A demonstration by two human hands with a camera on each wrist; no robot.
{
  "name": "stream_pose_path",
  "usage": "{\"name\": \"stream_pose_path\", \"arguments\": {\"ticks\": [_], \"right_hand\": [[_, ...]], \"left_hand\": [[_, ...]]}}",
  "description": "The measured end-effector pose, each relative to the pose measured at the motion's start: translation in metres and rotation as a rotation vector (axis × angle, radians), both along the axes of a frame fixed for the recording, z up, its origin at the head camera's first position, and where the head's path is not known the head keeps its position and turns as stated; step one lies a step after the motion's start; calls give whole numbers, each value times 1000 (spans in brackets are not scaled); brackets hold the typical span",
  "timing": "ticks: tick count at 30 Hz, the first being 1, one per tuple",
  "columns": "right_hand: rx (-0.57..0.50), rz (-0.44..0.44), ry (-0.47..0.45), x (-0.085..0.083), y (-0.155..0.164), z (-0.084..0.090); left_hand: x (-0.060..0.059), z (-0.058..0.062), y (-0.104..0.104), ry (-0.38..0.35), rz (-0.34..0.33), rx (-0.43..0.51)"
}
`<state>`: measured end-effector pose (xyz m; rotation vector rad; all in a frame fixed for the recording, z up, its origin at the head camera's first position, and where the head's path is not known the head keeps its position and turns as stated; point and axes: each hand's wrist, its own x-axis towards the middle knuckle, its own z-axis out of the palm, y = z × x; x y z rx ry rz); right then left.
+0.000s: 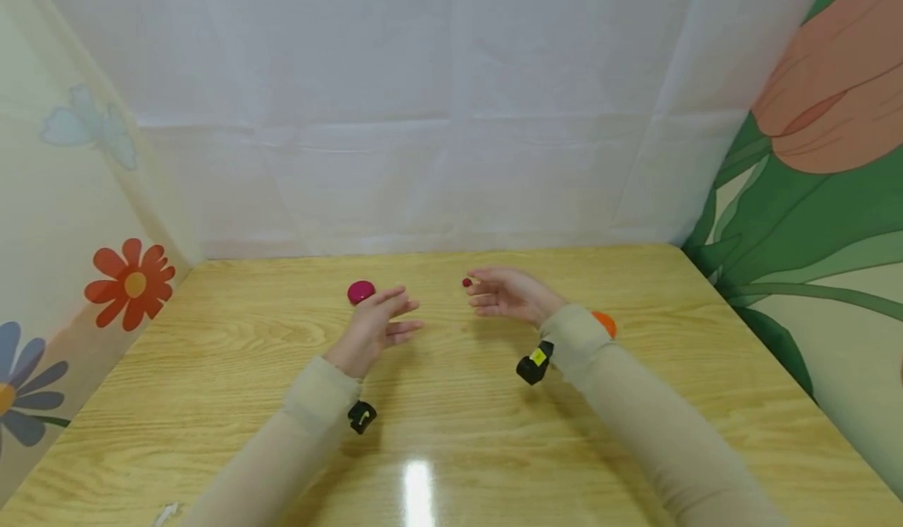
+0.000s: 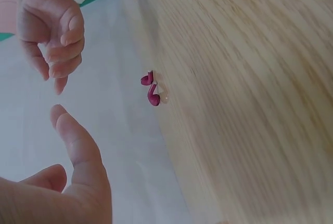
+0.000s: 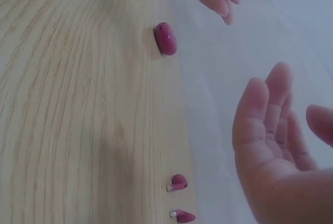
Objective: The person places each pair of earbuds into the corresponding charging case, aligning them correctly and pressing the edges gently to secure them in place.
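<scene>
White cloth (image 1: 451, 103) backed our table (image 1: 451, 401); we held our left grip (image 1: 374, 327) and right grip (image 1: 513, 295) loosely spread; two magenta earbuds (image 2: 154, 99) lay near the right one; a magenta case (image 1: 360, 292) lay near the left.

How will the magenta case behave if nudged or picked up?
The magenta case is probably stiff, given its smooth, unwrinkled shell. Its glossy highlights suggest it may feel slippery. With rounded edges, it could rock or slide on the wood-grain table.
</scene>
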<state>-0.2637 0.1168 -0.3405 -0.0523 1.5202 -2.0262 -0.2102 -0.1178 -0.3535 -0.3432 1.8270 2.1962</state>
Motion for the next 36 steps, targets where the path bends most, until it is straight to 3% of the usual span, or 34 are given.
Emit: {"name": "stream_pose_path", "arguments": {"ticks": [24, 36], "right_hand": [[17, 13, 9, -10, -43, -20], [-33, -14, -37, -13, -68, -29]], "left_hand": [[0, -6, -23, 13, 29, -38], [-2, -8, -39, -10, 105, -66]]}}
